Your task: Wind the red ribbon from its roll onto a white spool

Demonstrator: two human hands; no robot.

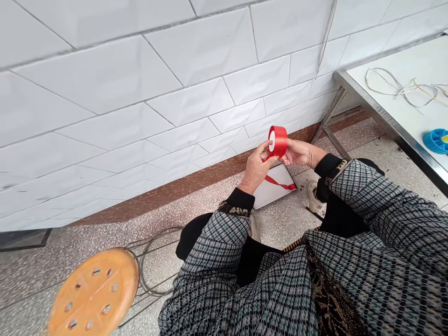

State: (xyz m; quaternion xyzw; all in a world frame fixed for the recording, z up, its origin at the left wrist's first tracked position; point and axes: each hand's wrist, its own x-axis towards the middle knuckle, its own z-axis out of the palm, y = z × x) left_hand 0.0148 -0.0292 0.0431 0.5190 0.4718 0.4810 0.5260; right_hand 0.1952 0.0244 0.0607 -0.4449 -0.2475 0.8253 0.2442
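A roll of red ribbon (278, 140) is held up between both my hands in front of the white tiled wall. My right hand (301, 152) grips the roll from the right side. Fingers of my left hand (257, 166) pinch at the roll's lower left edge, where the ribbon end hangs. A loose red ribbon strip (280, 183) trails down over a white flat board (272, 191) lying on the floor below. Both arms wear checked grey sleeves.
A round orange stool (93, 294) with a wire frame stands at lower left. A metal-edged white table (395, 100) at right holds loose wires (399, 87) and a blue round object (436, 141). My shoe (316, 199) rests on the speckled floor.
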